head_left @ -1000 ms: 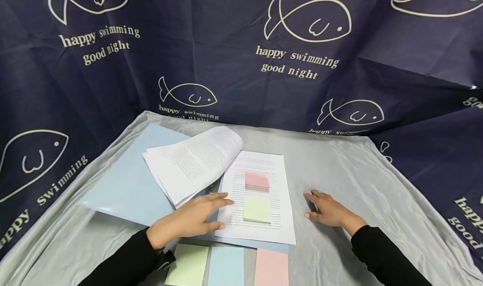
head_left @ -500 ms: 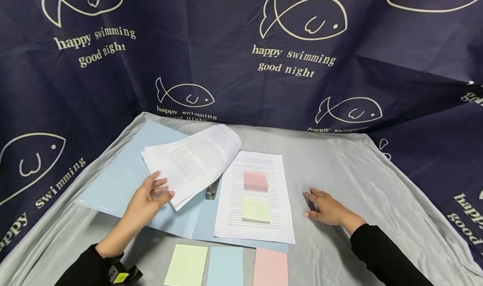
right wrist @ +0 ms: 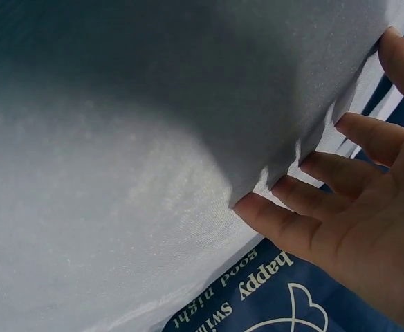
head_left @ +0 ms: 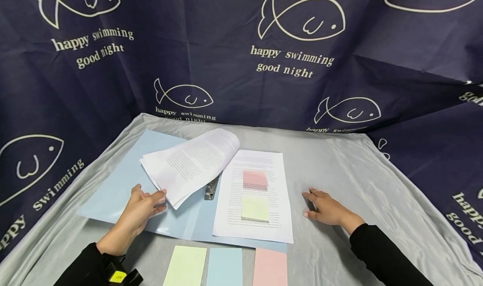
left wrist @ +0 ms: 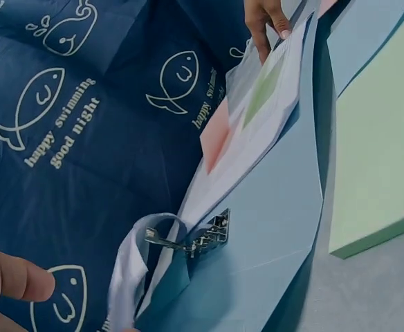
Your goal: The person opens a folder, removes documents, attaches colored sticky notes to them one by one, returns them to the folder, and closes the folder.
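A light blue folder lies spread on the grey cloth. Printed sheets are curled over to its left half, and a metal clip shows at the spine, also seen as an upright clip in the left wrist view. My left hand hovers with loosely bent fingers at the near left corner of the curled sheets. A flat printed page bears a pink sticky note pad and a yellow-green one. To its right, my right hand rests fingertips on the cloth, fingers spread.
Along the near edge lie a green pad, a blue pad and a pink pad. A dark blue curtain with fish prints hangs behind and at both sides of the table.
My left hand has moved left from beside the flat page to the corner of the curled sheets, uncovering the clip, then turned slightly. My right hand stays in place.
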`<action>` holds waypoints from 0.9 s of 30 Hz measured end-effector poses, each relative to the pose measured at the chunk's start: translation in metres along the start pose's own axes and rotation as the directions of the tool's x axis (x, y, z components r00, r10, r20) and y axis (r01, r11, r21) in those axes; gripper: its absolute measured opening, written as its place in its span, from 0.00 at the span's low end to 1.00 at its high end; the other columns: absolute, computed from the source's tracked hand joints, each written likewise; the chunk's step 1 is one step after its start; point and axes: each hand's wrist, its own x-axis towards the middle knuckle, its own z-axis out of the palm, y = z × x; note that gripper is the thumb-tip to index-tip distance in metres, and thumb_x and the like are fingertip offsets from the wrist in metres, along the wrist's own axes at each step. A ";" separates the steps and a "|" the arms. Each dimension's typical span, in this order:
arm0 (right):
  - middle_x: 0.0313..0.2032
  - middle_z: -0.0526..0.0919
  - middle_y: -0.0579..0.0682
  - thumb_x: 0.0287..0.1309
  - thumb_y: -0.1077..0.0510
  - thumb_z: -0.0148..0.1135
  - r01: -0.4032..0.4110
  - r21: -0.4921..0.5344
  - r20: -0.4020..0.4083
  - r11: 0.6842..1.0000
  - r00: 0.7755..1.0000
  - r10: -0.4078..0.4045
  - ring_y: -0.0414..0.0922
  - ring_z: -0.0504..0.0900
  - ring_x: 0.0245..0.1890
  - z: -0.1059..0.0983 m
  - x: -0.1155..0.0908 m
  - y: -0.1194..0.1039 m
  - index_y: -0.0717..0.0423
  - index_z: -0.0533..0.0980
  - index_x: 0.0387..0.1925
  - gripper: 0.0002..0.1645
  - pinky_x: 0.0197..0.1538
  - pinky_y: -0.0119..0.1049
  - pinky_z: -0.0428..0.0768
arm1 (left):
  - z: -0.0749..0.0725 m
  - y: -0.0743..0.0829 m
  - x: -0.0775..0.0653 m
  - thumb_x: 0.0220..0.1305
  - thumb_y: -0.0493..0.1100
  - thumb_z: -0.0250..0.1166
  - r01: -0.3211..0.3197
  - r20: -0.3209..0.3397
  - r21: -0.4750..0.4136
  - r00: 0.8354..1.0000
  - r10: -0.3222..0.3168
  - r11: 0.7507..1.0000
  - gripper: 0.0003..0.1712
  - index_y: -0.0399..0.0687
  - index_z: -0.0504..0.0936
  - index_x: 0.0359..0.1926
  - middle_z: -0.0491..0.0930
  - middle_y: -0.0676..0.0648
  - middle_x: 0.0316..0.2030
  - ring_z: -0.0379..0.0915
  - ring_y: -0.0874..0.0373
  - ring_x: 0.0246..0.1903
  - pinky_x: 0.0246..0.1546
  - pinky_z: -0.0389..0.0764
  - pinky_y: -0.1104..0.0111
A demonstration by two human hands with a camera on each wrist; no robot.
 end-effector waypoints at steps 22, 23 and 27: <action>0.68 0.60 0.76 0.59 0.48 0.66 -0.004 0.005 -0.004 1.000 1.000 0.004 0.75 0.58 0.67 0.002 -0.002 -0.003 0.67 0.65 0.67 0.42 0.63 0.68 0.63 | -0.002 -0.003 0.026 0.70 0.36 0.57 -0.016 -0.001 -0.063 1.000 0.016 0.998 0.43 0.27 0.40 0.74 0.79 0.60 0.26 0.80 0.71 0.27 0.35 0.82 0.77; 0.67 0.60 0.76 0.59 0.48 0.66 -0.003 0.004 -0.005 1.000 1.000 0.003 0.75 0.58 0.67 0.001 -0.002 -0.003 0.67 0.65 0.67 0.42 0.63 0.68 0.63 | -0.002 -0.003 0.027 0.70 0.35 0.56 -0.020 0.006 -0.086 1.000 0.020 0.996 0.42 0.27 0.41 0.74 0.79 0.60 0.26 0.81 0.70 0.26 0.36 0.83 0.77; 0.67 0.60 0.77 0.59 0.48 0.66 0.001 0.001 -0.008 1.000 1.000 -0.001 0.75 0.58 0.67 0.001 -0.002 -0.003 0.68 0.65 0.67 0.42 0.63 0.68 0.63 | -0.002 -0.003 0.029 0.69 0.32 0.56 -0.037 0.001 -0.130 0.999 0.037 0.991 0.41 0.26 0.42 0.73 0.79 0.59 0.25 0.81 0.70 0.25 0.37 0.83 0.77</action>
